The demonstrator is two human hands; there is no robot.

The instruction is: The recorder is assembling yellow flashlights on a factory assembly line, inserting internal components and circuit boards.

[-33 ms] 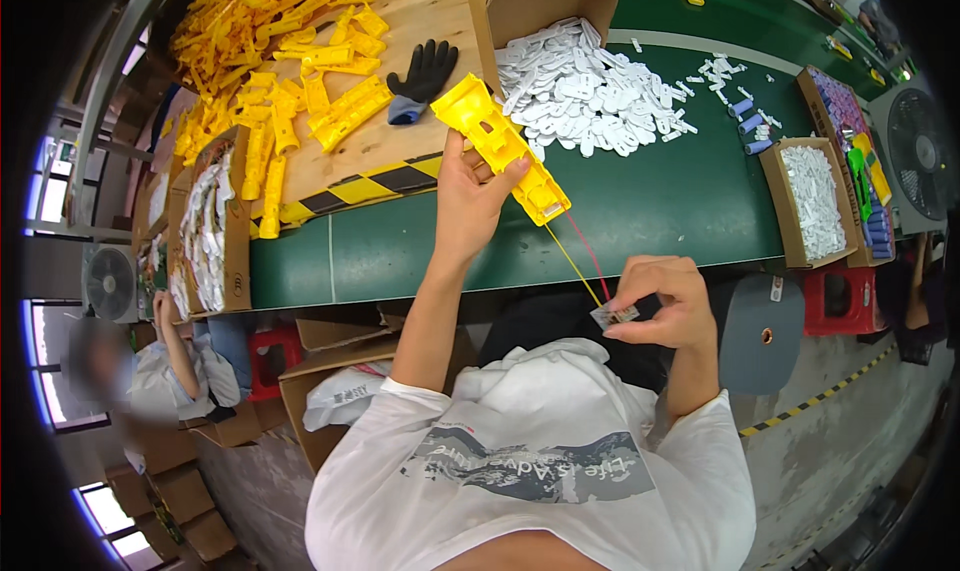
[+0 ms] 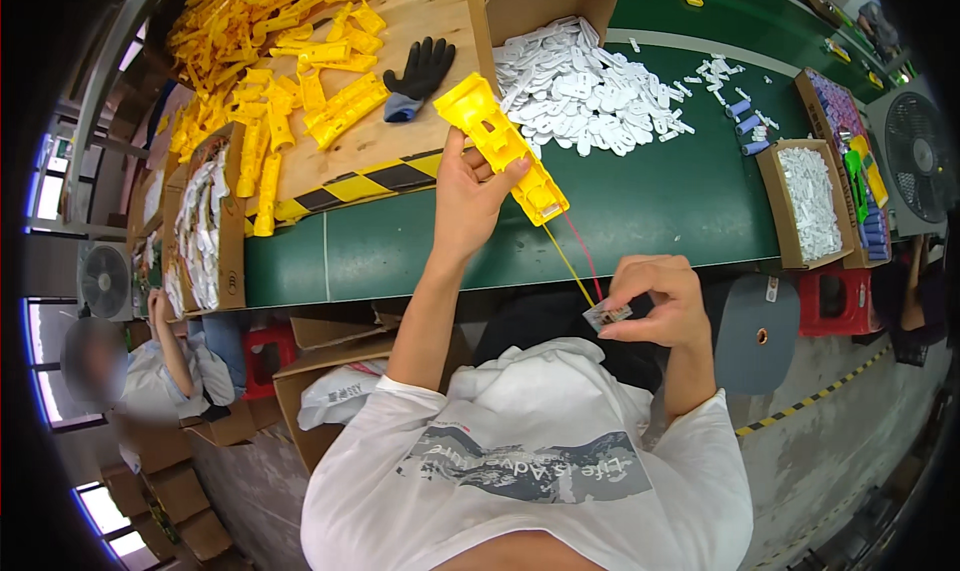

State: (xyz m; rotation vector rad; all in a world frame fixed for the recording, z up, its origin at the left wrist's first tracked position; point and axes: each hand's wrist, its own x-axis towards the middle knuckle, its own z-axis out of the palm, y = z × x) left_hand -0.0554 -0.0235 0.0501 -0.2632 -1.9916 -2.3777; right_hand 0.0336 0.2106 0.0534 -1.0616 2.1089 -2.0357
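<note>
My left hand point(image 2: 465, 206) is raised over the green table point(image 2: 680, 201) and grips a long yellow plastic housing point(image 2: 500, 141) by its middle. A thin red wire and a yellow wire point(image 2: 575, 256) run from the housing's lower end down to a small flat part point(image 2: 606, 316). My right hand point(image 2: 655, 296) pinches that part between thumb and fingers, close to my chest and below the table's front edge.
A heap of white plastic pieces point(image 2: 590, 86) lies behind the housing. Yellow housings point(image 2: 270, 41) and a black glove point(image 2: 420, 71) cover a wooden board at left. A cardboard box of white parts point(image 2: 810, 201), a fan point(image 2: 920, 156) and stools point(image 2: 830, 296) stand at right. Another person point(image 2: 150, 371) sits at left.
</note>
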